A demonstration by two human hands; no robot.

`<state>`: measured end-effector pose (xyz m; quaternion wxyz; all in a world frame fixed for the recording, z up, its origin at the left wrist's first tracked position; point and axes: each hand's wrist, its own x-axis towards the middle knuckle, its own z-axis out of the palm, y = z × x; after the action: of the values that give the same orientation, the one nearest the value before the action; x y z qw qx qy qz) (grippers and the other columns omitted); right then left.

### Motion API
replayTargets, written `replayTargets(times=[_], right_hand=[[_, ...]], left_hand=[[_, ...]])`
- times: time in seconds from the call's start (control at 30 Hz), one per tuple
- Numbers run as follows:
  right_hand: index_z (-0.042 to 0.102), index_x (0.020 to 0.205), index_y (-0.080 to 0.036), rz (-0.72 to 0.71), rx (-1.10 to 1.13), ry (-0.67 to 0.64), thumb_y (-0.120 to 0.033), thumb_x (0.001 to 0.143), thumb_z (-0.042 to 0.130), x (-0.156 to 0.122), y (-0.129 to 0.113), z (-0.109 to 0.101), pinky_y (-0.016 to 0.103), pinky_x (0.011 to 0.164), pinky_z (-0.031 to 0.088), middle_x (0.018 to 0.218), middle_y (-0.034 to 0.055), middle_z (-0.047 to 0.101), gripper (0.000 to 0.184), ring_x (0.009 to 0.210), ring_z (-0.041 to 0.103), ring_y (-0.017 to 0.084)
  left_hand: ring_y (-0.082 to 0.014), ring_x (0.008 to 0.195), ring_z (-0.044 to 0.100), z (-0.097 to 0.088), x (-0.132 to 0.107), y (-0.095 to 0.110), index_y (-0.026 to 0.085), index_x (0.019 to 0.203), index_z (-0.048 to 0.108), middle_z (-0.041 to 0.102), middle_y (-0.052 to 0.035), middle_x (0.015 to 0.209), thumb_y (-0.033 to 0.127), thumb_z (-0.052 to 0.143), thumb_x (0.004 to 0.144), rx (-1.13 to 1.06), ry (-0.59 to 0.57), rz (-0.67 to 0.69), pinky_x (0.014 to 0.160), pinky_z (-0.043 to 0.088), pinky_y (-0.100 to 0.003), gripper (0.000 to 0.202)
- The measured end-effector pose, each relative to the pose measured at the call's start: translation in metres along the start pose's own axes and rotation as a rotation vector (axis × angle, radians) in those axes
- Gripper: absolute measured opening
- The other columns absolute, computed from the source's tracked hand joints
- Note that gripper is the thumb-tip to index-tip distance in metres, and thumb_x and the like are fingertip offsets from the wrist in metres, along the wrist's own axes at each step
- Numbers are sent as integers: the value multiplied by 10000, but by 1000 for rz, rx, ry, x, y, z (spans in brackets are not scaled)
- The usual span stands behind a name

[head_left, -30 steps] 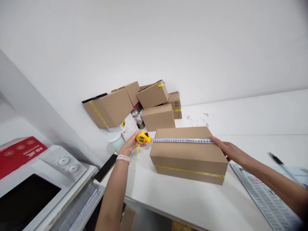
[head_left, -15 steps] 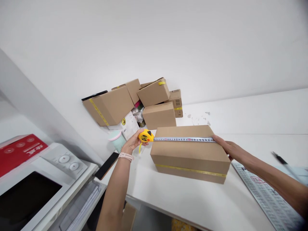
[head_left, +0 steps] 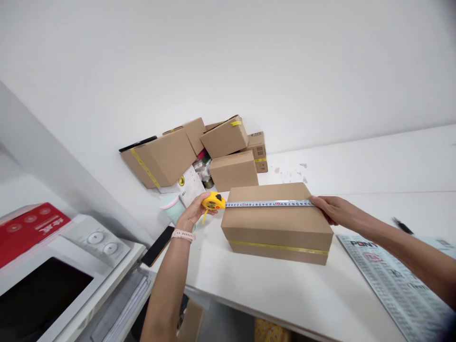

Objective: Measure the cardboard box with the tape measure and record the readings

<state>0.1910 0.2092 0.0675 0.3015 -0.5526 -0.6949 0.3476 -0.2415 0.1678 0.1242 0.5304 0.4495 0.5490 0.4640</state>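
A white desk (head_left: 285, 294) runs along a plain white wall, and on it lies a closed cardboard box (head_left: 276, 223) banded with yellow tape. The left hand (head_left: 194, 213) has its fingers curled around a yellow tape measure (head_left: 213, 203) at the box's left end; its blade (head_left: 270, 204) spans the lid to the right hand (head_left: 329, 209), whose fingers press the tip down at the right edge. Stacked cartons (head_left: 199, 152) crowd the far wall, a printed sheet (head_left: 392, 280) lies at right, and a white machine (head_left: 64, 270) stands at left.

left wrist: pale pink strap (head_left: 183, 234), watch-style, snug
left hand (head_left: 194, 213), right hand (head_left: 329, 209): bare on my feed
arms: bare too, fwiw
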Motion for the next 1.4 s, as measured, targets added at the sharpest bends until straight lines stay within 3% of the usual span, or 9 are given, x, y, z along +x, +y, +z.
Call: replayTargets(times=[0.17, 0.23, 0.3, 0.37, 0.5, 0.63, 0.87, 1.1, 1.4], right_hand=[[599, 671, -225, 0, 69, 61, -744, 888, 444, 15, -18, -30, 358, 589, 450, 736, 105, 640, 583, 670, 557, 223], [632, 731, -223, -74, 95, 119, -758, 874, 448, 24, -33, -35, 355, 632, 469, 817, 112, 664, 584, 744, 575, 237], [631, 749, -222, -177, 55, 97, -765, 876, 436, 35, -49, -33, 348, 676, 464, 852, 98, 664, 591, 785, 573, 239], [619, 723, -219, -272, -17, 33, -759, 880, 437, 48, -63, -25, 344, 708, 448, 826, 81, 650, 591, 796, 563, 238], [581, 600, -210, -304, -76, -44, -726, 840, 534, 79, -71, -7, 340, 717, 432, 729, 77, 632, 571, 765, 560, 237], [643, 655, -202, -228, -53, -30, -702, 831, 562, 99, -61, 6, 332, 710, 452, 813, 93, 700, 537, 807, 611, 251], [649, 689, -201, -97, 77, -102, -722, 817, 558, 103, -40, 21, 333, 620, 467, 665, 52, 667, 544, 651, 613, 221], [412, 557, -218, -118, 194, -167, -757, 738, 652, 100, -33, 22, 292, 560, 379, 551, -30, 461, 618, 554, 439, 135], [405, 554, -220, -84, 244, -179, -730, 691, 724, 102, -32, 24, 287, 528, 332, 550, -37, 429, 617, 538, 403, 122]], left_hand=[[-240, 692, 704, 26, -75, 10, 151, 1109, 662, 732, -138, 953, 574, 853, 696, 40, -270, 18, 460, 512, -240, 621], [-262, 677, 704, 52, -113, 0, 153, 1154, 682, 732, -161, 989, 558, 933, 568, 59, -397, -36, 445, 531, -266, 755], [-217, 805, 680, 86, -145, -19, 177, 1201, 696, 671, -172, 1226, 625, 888, 602, -54, -437, -1, 599, 594, -278, 772], [-163, 744, 647, 123, -164, -40, 176, 1178, 714, 610, -174, 1318, 654, 863, 601, -217, -509, 3, 544, 568, -236, 764], [-106, 598, 595, 192, -164, -67, 187, 1087, 723, 636, -117, 1122, 555, 878, 575, -430, -323, 28, 449, 545, -215, 650], [-110, 532, 605, 230, -143, -62, 195, 1107, 701, 602, -72, 1021, 593, 853, 571, -525, -221, 30, 381, 531, -224, 685], [-104, 471, 584, 244, -128, -68, 206, 1127, 665, 575, -56, 1001, 631, 828, 564, -564, -233, -11, 343, 496, -237, 723], [-226, 771, 644, 256, -140, -98, 233, 1116, 732, 633, -129, 1093, 627, 897, 499, -627, -155, -22, 536, 593, -312, 751], [-297, 951, 673, 261, -147, -103, 257, 1143, 725, 656, -121, 1117, 608, 892, 561, -602, -135, 11, 828, 600, -426, 700]])
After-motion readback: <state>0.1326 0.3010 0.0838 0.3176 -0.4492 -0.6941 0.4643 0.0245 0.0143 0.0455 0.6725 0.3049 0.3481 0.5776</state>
